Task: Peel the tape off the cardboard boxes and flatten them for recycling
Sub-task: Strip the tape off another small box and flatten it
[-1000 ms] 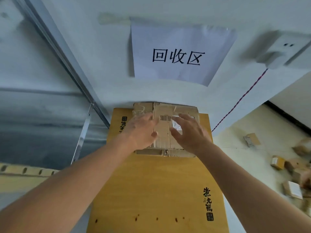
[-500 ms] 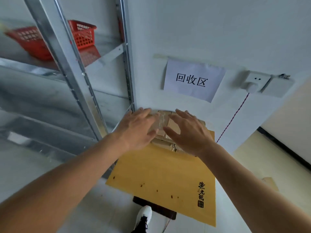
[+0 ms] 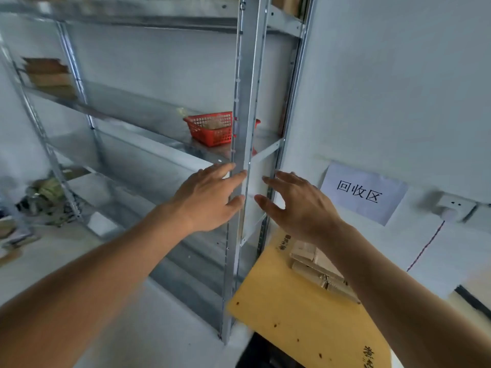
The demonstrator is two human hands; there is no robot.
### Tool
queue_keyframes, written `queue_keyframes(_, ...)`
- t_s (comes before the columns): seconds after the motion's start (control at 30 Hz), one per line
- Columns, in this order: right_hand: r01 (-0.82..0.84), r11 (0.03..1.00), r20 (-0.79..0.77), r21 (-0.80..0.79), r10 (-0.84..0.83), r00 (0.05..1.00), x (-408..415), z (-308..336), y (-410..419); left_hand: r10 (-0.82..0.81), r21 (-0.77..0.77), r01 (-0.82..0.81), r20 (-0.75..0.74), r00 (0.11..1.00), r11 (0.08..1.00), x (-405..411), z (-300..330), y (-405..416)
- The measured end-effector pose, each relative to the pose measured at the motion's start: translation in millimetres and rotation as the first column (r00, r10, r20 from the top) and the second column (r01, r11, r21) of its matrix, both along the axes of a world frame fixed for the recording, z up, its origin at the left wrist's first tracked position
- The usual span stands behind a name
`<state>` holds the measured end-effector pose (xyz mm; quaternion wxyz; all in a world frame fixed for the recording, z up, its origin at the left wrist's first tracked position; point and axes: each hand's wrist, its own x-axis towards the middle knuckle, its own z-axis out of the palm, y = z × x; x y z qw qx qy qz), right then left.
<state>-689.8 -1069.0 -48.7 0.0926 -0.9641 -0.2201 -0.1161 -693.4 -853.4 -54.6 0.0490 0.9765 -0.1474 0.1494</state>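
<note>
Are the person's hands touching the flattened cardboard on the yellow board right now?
Apart. The head view shows the left hand and right hand open in the air before the metal shelf, while the flattened cardboard lies lower on the yellow board.

Both hands (image 3: 210,200) (image 3: 297,208) have lifted off the flattened boxes (image 3: 316,266), fingers spread.

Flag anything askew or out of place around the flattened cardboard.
The flattened cardboard stack lies unevenly, its pieces fanned and edges misaligned, on the yellow board. Both hands hover empty above it. Nothing else stands out.
</note>
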Motion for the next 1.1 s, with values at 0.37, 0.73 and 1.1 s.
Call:
queue_keyframes(0.37,-0.133,0.987,0.113,0.091,0.123,0.986,49.1,40.5,273.8,0.137,0.050,-0.141,0.075,0.988,0.989,20.1,41.3,275.7)
queue_keyframes(0.73,-0.258,0.959,0.057,0.113,0.253,0.966,161.1,53.6,489.4,0.267,0.043,-0.271,0.084,0.960,0.962,100.1,57.8,478.7)
queue_keyframes(1.1,-0.384,0.908,0.052,0.168,0.381,0.923,358.6,57.3,706.9,0.395,0.054,-0.399,0.072,0.916,0.915,276.1,50.8,690.0)
